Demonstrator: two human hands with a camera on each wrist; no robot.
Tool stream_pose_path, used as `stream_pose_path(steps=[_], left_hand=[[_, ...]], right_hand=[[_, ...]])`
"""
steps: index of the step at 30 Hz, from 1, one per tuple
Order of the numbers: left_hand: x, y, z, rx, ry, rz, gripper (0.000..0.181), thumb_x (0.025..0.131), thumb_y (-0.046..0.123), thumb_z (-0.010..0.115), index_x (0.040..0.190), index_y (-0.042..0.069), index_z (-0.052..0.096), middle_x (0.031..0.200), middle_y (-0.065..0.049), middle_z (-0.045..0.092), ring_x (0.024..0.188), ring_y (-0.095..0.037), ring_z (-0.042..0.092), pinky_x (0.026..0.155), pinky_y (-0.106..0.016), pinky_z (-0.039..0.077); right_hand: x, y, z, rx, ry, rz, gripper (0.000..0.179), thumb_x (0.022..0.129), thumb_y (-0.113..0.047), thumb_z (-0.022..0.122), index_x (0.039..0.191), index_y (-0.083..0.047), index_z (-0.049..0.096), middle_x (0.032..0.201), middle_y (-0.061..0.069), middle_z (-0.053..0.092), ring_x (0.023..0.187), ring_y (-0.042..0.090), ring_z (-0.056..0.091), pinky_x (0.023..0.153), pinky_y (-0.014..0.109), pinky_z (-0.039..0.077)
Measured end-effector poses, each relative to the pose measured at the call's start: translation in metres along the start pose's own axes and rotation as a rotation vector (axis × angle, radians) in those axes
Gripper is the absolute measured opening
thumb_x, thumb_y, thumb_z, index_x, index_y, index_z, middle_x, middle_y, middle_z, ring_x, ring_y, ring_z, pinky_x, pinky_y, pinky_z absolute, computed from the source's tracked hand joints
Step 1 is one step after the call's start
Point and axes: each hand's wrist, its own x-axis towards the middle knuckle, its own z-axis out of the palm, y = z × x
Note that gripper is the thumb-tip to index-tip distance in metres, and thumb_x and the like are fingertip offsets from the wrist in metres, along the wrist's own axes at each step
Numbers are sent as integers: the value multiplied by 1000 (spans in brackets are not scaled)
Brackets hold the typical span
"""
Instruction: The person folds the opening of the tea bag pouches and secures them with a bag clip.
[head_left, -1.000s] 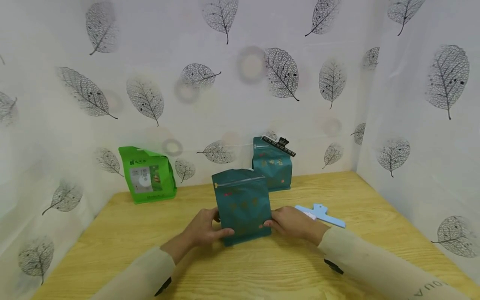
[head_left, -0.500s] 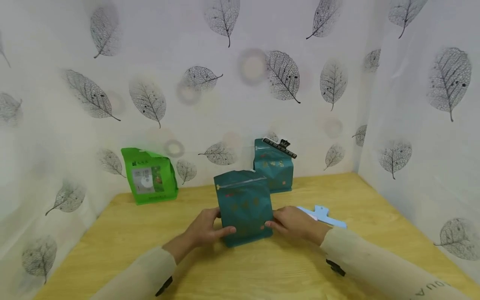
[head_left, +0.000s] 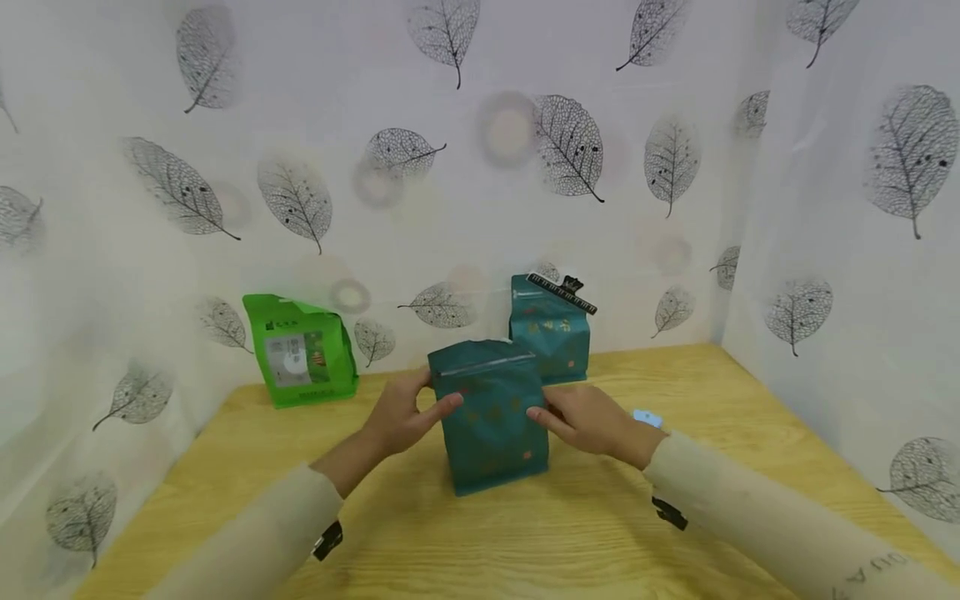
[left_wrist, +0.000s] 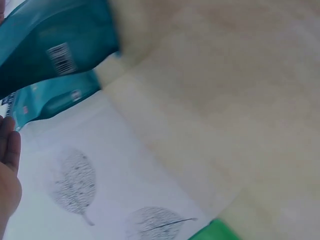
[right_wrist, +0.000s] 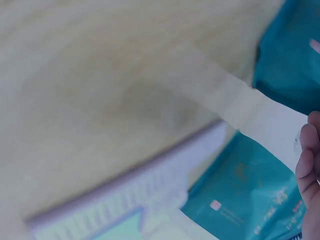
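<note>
A dark teal pouch bag [head_left: 491, 437] stands on the table in front of me, a pale zip strip across its upper part. My left hand [head_left: 403, 418] holds its upper left side, thumb over the front and the other fingers behind. At the right side, my right hand [head_left: 592, 423] grips it with its thumb on the front edge. Fingers [left_wrist: 11, 150] of the left hand show beside the pouch in the left wrist view. In the right wrist view, bent fingers [right_wrist: 310, 155] lie close to the pouch's edge.
Behind stands a second teal pouch [head_left: 553, 342] with a black piano-key clip [head_left: 562, 293] across its top. A green bag [head_left: 300, 358] is at the back left. The light blue clip [right_wrist: 165, 180] lies right, mostly hidden by my right arm in the head view.
Both hands have slid up the pouch's sides, from near its bottom to its upper half. The pouch stays in place. The right hand and forearm now cover most of the blue clip.
</note>
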Motion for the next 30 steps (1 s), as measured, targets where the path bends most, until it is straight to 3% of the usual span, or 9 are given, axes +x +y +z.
stream_pose_path(steps=[7, 11, 15, 19, 22, 24, 26, 30], left_hand=[[25, 13, -14, 20, 51, 67, 49, 100, 49, 56, 122, 6, 65, 108, -5, 74, 98, -18, 71, 86, -41, 57], [38, 23, -22, 83, 51, 90, 41, 99, 39, 62, 119, 4, 67, 111, -9, 74, 101, -22, 71, 87, -43, 57], [56, 38, -28, 203, -60, 81, 29, 95, 25, 68, 116, 4, 69, 109, -10, 74, 97, -23, 71, 84, -40, 57], [74, 52, -31, 367, -239, 44, 28, 96, 28, 67, 114, 7, 69, 103, -7, 74, 88, -20, 71, 79, -39, 57], [84, 59, -28, 440, -334, 38, 24, 97, 30, 66, 105, 8, 70, 89, -3, 72, 72, -15, 67, 69, -33, 55], [87, 60, -24, 445, -359, 42, 21, 97, 29, 66, 97, 9, 70, 77, 0, 68, 61, -11, 60, 60, -28, 50], [87, 60, -21, 410, -370, 31, 19, 97, 27, 67, 90, 10, 69, 66, 3, 63, 52, -5, 54, 53, -23, 45], [85, 60, -19, 363, -354, -10, 16, 96, 25, 68, 88, 11, 70, 57, 7, 60, 43, 3, 50, 50, -19, 44]], right_hand=[[13, 2, -18, -9, 33, -6, 27, 102, -24, 58, 76, -20, 50, 59, -14, 39, 51, -2, 31, 53, 21, 36], [20, 3, -26, 5, 85, -28, 19, 100, -21, 60, 83, -18, 55, 62, -14, 42, 52, -3, 33, 50, 20, 34], [29, -1, -33, -10, 172, -63, 11, 100, -22, 62, 93, -14, 59, 67, -11, 47, 55, 1, 39, 52, 22, 38], [39, -7, -35, -15, 257, -103, 18, 99, -23, 63, 108, -7, 64, 85, 0, 61, 70, 11, 55, 64, 30, 50], [46, -12, -32, 49, 265, -101, 14, 98, -18, 64, 106, -6, 64, 82, 2, 62, 67, 10, 55, 62, 30, 49], [49, -15, -29, 105, 256, -74, 5, 96, -13, 66, 96, -8, 64, 69, -1, 56, 56, 4, 46, 53, 26, 44], [51, -16, -27, 148, 250, -41, 11, 95, -9, 67, 86, -10, 61, 58, -6, 45, 48, -2, 32, 46, 22, 34], [51, -19, -24, 163, 260, -6, 16, 93, -8, 68, 80, -11, 59, 54, -8, 39, 46, -5, 27, 44, 20, 29]])
